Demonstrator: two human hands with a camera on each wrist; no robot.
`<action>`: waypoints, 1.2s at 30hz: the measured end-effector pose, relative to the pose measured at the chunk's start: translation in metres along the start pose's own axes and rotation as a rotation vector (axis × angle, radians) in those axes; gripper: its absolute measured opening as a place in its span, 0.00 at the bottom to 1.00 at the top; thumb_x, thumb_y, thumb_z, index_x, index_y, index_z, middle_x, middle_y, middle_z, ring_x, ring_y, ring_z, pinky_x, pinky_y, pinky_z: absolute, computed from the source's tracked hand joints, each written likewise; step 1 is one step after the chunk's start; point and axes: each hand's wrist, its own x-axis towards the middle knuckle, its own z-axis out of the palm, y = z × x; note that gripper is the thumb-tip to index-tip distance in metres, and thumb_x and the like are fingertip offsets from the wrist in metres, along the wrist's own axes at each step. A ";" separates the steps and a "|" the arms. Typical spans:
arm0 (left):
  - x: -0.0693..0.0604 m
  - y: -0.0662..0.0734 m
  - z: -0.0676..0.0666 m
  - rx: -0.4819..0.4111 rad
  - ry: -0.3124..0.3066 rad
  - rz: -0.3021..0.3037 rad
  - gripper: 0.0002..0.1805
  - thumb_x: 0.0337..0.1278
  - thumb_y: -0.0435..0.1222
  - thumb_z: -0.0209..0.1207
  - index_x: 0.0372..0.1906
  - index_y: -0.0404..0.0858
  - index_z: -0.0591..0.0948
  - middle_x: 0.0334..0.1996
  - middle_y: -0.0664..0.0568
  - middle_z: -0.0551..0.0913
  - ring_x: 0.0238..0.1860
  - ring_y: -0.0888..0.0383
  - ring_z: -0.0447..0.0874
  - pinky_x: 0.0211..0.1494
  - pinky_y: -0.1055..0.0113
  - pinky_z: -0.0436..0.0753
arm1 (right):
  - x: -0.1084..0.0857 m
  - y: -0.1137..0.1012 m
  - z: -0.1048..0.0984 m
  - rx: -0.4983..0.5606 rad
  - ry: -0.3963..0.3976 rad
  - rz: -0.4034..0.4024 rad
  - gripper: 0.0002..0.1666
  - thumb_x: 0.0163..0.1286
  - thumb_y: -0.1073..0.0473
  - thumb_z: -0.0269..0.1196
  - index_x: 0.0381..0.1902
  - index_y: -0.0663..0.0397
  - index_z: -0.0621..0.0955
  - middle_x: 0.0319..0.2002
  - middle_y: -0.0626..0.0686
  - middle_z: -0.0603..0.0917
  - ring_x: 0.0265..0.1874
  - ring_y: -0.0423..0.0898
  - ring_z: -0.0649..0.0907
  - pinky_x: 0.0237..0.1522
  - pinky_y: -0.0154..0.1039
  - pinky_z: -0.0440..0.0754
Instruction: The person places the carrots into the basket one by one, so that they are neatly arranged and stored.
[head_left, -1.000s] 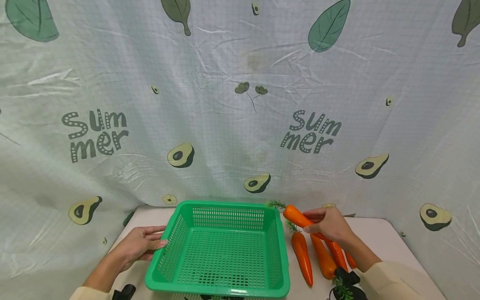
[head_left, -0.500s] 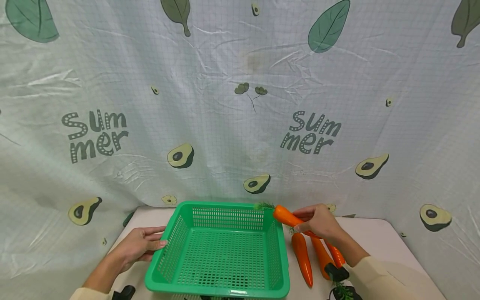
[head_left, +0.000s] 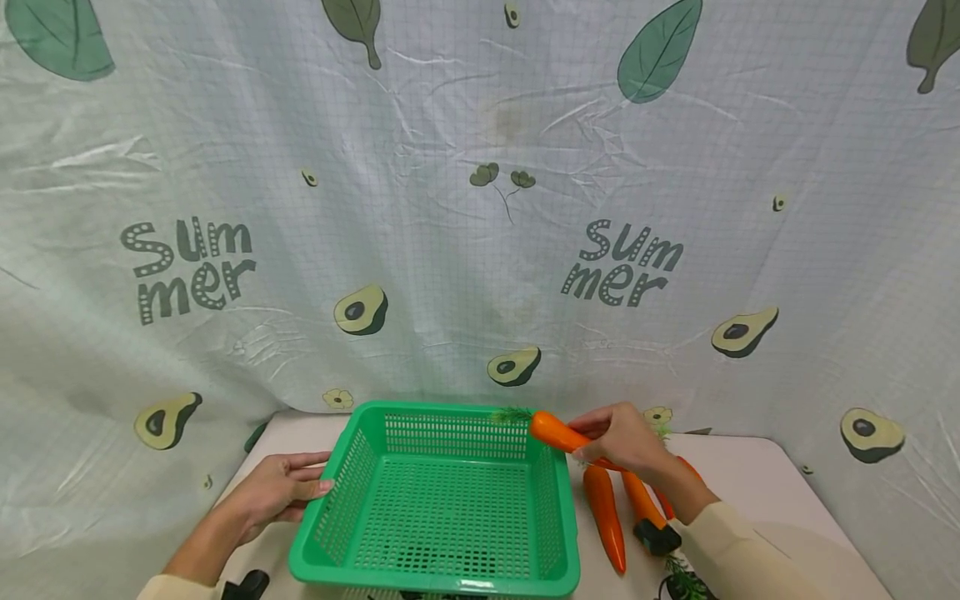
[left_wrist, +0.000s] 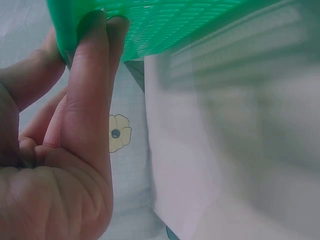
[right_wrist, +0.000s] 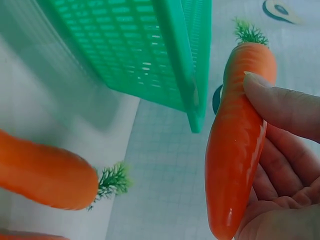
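Note:
A green plastic basket (head_left: pixel 442 508) with perforated walls stands on the table in the head view, its inside bare. At its left side my left hand (head_left: pixel 277 492) pinches the rim, thumb on one face and fingers on the other, as the left wrist view shows. My right hand (head_left: pixel 626 442) holds an orange carrot (head_left: pixel 553 431) with a green leafy top, raised over the basket's back right corner. In the right wrist view the thumb presses along the carrot (right_wrist: pixel 235 140), with the fingers behind it. The carrot's tip points back toward the person.
Right of the basket lie another carrot (head_left: pixel 604 517) and more carrots (head_left: pixel 641 500), partly hidden by the right arm. The table (head_left: pixel 738 467) reaches back to a hanging printed curtain (head_left: pixel 450 250). A dark strap (head_left: pixel 247 586) shows by the left wrist.
My right hand has moved left with the carrot, from above the other carrots to over the basket's back right corner. The left hand and the basket have stayed in place.

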 end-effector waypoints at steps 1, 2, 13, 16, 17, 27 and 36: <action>0.000 0.000 0.000 0.000 0.000 -0.002 0.40 0.67 0.35 0.67 0.78 0.26 0.64 0.60 0.37 0.86 0.40 0.51 0.95 0.40 0.58 0.92 | 0.001 -0.001 0.001 -0.002 -0.005 -0.005 0.24 0.54 0.65 0.79 0.51 0.57 0.90 0.45 0.56 0.93 0.41 0.47 0.88 0.43 0.41 0.89; 0.000 0.000 0.000 -0.006 0.008 -0.008 0.39 0.67 0.34 0.67 0.78 0.27 0.65 0.59 0.38 0.87 0.40 0.51 0.95 0.40 0.58 0.92 | 0.002 -0.001 0.002 0.001 -0.012 -0.009 0.24 0.54 0.65 0.78 0.51 0.57 0.90 0.45 0.56 0.93 0.40 0.47 0.88 0.42 0.41 0.89; 0.002 0.001 0.002 -0.002 0.018 -0.016 0.39 0.67 0.34 0.67 0.78 0.27 0.65 0.59 0.37 0.86 0.40 0.51 0.95 0.39 0.59 0.92 | 0.013 -0.013 0.013 0.006 -0.032 -0.023 0.24 0.52 0.67 0.80 0.49 0.60 0.91 0.45 0.57 0.93 0.40 0.47 0.88 0.41 0.43 0.90; 0.003 0.000 0.002 0.009 0.015 -0.014 0.39 0.67 0.35 0.67 0.78 0.27 0.65 0.61 0.36 0.85 0.40 0.52 0.95 0.39 0.59 0.91 | 0.016 -0.015 0.017 0.010 -0.039 -0.025 0.23 0.53 0.68 0.79 0.49 0.60 0.91 0.45 0.57 0.93 0.41 0.47 0.88 0.45 0.44 0.90; 0.002 0.000 0.002 0.010 0.018 -0.017 0.39 0.67 0.34 0.67 0.78 0.27 0.65 0.61 0.36 0.85 0.40 0.52 0.95 0.39 0.59 0.91 | 0.017 -0.016 0.018 0.012 -0.044 -0.025 0.23 0.53 0.68 0.79 0.49 0.60 0.91 0.45 0.57 0.93 0.41 0.47 0.88 0.46 0.44 0.90; 0.003 -0.001 0.000 -0.001 -0.003 -0.011 0.40 0.69 0.34 0.66 0.79 0.27 0.63 0.63 0.35 0.84 0.41 0.53 0.95 0.40 0.59 0.91 | 0.025 -0.024 0.027 -0.006 -0.094 -0.073 0.24 0.51 0.69 0.80 0.50 0.60 0.91 0.47 0.58 0.92 0.42 0.48 0.89 0.47 0.45 0.90; 0.002 0.001 0.000 -0.003 0.005 -0.014 0.40 0.68 0.34 0.67 0.79 0.27 0.63 0.63 0.36 0.84 0.40 0.52 0.95 0.41 0.59 0.92 | 0.035 -0.034 0.039 -0.002 -0.126 -0.104 0.24 0.50 0.68 0.81 0.49 0.60 0.91 0.46 0.59 0.93 0.44 0.50 0.90 0.48 0.45 0.89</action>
